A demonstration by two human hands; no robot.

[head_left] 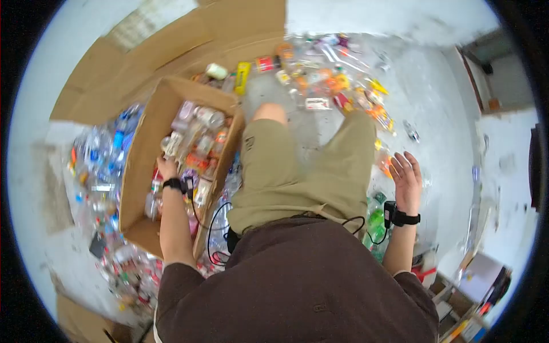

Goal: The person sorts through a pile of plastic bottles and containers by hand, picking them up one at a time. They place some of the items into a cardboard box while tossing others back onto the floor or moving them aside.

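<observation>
My left hand (167, 167) reaches into a cardboard box (137, 188). Its fingers are closed around the near end of a clear plastic bottle with a pale label (172, 144); part of the grip is hidden. Around it in the box lie several other bottles, among them a clear bottle (210, 117) and an orange-labelled bottle (197, 163). On the other side of my body, my right hand (407, 180) is held up in the air, palm up and fingers apart, with nothing in it. Below it, near my thigh, lie green bottles (376, 218).
Blue-tinged bottles (103, 154) and red-capped bottles (131, 280) pile up left of the box. Orange and yellow-labelled bottles (334, 83) spread over the floor ahead. Cables (214, 240) run from both wrist devices. A cardboard sheet (183, 46) leans behind the box.
</observation>
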